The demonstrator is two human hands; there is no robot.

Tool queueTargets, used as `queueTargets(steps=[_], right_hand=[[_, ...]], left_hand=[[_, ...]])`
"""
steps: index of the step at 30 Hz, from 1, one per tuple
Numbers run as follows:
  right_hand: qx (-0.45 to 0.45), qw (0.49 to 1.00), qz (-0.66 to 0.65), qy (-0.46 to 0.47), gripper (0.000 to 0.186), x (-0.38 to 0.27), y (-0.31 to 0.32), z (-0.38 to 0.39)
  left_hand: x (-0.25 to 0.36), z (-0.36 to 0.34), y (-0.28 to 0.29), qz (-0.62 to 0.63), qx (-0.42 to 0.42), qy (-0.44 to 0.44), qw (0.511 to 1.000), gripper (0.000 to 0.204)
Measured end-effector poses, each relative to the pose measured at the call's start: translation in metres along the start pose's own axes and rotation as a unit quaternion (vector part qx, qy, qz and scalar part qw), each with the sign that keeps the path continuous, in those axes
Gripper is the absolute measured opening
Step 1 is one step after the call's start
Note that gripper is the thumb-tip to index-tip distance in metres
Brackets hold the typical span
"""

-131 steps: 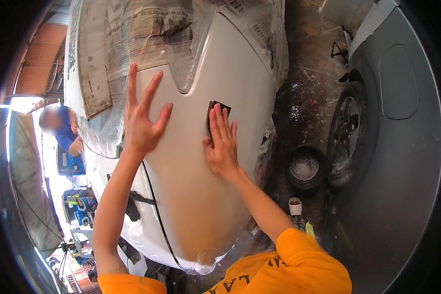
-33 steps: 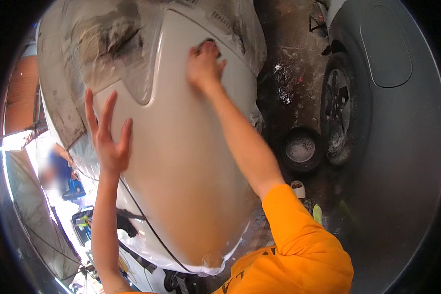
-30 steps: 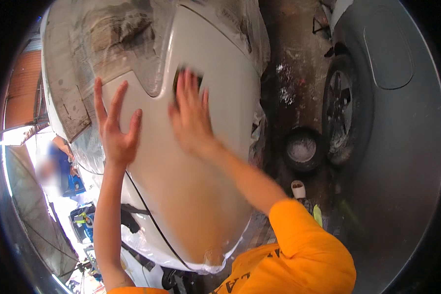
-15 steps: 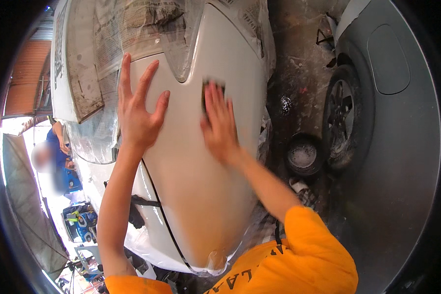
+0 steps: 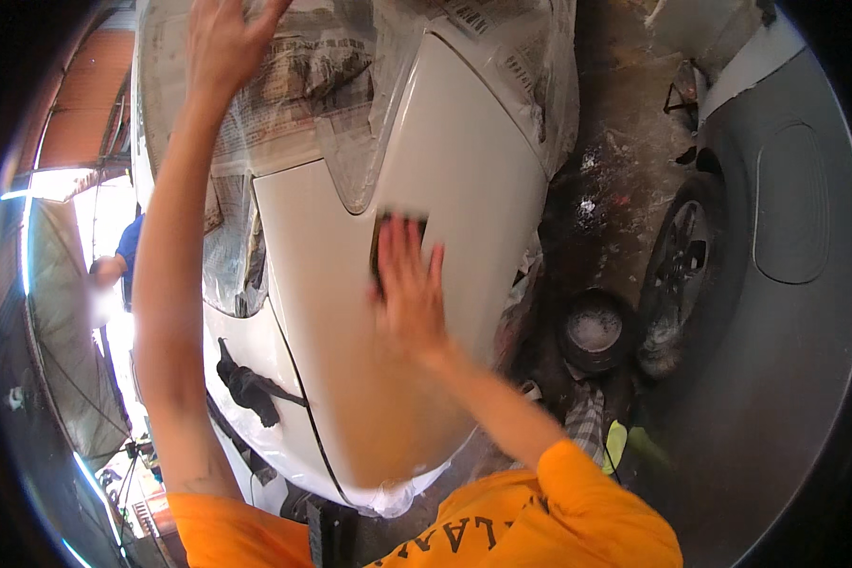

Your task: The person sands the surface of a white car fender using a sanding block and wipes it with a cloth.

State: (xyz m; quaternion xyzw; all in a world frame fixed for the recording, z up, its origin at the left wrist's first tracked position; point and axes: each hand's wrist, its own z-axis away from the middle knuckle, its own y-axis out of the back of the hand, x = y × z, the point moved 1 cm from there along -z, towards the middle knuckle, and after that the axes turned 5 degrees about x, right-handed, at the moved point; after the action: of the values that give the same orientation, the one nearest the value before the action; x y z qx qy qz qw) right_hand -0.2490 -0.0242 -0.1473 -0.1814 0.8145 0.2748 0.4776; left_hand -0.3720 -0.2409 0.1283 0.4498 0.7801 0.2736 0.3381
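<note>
My right hand lies with its fingers along a dark, flat rectangular pad, pressing it to the white vehicle panel. The pad's top and left edges show past the fingers; the rest is covered. Up at the top left, my left hand is over the masked part of the vehicle, fingers spread and partly cut off by the picture's edge. Whether it touches the surface I cannot tell. Newspaper and clear film border the panel's notch. A wet-looking tan patch or reflection spreads over the panel's near end.
On the wet floor to the right stands a dark round tub with whitish, foamy liquid. Beside it are the wheel and grey body of another car. A black cloth-like piece hangs on the white side. Another person's blue sleeve shows at far left.
My left hand has moved up and forward, off the panel's far edge. My right hand and the pad have slid nearer along the panel. The view has shifted.
</note>
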Motion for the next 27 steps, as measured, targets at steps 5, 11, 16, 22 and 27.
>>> queueTargets(steps=[5, 11, 16, 22, 27], right_hand=[[0.073, 0.996, -0.041, -0.006, 0.083, 0.046, 0.016, -0.126], [0.050, 0.986, -0.106, -0.114, 0.071, 0.062, 0.017, -0.076], [0.085, 0.985, -0.109, -0.100, 0.064, 0.090, 0.028, -0.184], [0.121, 0.929, -0.238, -0.257, 0.063, 0.172, 0.010, -0.125], [0.047, 0.986, -0.100, -0.124, 0.061, 0.123, 0.029, -0.154]], left_hand=[[0.003, -0.010, -0.038, -0.037, 0.073, 0.013, 0.997, 0.070], [-0.020, -0.023, -0.034, -0.073, 0.054, -0.063, 0.994, 0.068], [-0.019, -0.013, -0.037, -0.094, 0.033, -0.060, 0.993, 0.068], [-0.024, -0.019, -0.038, -0.113, 0.018, -0.086, 0.990, 0.068], [-0.035, -0.013, -0.035, -0.181, -0.010, -0.122, 0.976, 0.068]])
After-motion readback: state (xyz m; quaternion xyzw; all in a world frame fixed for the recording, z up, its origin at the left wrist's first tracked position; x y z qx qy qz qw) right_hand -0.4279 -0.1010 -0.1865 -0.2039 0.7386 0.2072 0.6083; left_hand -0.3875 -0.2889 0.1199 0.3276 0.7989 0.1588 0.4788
